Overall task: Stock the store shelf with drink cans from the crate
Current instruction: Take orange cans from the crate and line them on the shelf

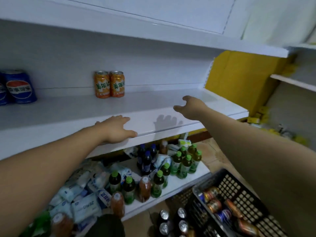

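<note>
Nothing is held: fingers of the left hand (pixel 116 129) are laid flat on the front edge of the shelf (pixel 68 113), those of the right hand (pixel 189 106) hang loosely curled above its right end. Two orange cans (pixel 109 84) stand at the back edge, more cans (pixel 213 204) lie in the crate (pixel 239 189); the standing pair could be toppled by a careless sweep

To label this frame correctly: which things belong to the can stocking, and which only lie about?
Belong: shelf, orange cans, blue cans, crate, cans in crate, left hand, right hand.
Lying about: green-capped bottles, dark bottles, tissue packs, yellow box.
</note>
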`<control>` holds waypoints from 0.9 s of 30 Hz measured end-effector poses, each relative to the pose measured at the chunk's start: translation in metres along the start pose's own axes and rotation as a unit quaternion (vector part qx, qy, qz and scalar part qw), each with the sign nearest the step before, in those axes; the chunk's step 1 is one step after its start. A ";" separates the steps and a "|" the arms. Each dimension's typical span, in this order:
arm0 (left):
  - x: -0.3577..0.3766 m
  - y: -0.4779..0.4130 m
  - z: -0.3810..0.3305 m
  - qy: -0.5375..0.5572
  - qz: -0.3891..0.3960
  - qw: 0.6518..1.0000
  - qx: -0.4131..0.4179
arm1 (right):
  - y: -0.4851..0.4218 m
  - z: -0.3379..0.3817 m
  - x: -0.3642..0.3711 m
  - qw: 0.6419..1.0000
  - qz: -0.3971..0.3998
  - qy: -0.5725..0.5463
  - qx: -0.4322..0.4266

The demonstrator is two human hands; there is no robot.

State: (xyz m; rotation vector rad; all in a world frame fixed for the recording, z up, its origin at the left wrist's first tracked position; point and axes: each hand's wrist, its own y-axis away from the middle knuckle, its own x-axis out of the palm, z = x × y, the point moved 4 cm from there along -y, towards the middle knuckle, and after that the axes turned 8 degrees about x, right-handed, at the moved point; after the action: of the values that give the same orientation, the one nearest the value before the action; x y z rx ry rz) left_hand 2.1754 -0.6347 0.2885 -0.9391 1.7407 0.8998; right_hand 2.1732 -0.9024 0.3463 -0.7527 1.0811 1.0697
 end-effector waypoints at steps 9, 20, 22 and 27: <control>0.058 0.020 -0.218 0.039 0.040 0.961 0.270 | 0.145 -0.170 -0.061 0.978 -0.059 0.008 0.198; 0.184 0.026 -0.366 0.035 0.185 0.898 0.398 | 0.268 -0.332 -0.038 0.923 -0.038 0.009 0.383; 0.219 0.018 -0.379 0.033 0.225 0.891 0.392 | 0.275 -0.366 -0.020 0.918 -0.008 -0.010 0.396; 0.306 -0.013 -0.393 0.011 0.301 0.883 0.359 | 0.268 -0.441 0.049 0.889 0.073 -0.080 0.445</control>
State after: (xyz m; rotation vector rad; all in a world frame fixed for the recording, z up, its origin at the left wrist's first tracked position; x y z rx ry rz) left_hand 1.9539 -1.0459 0.1154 0.0959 2.1913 0.5120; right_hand 1.7853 -1.1921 0.1609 0.1553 1.3307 0.6203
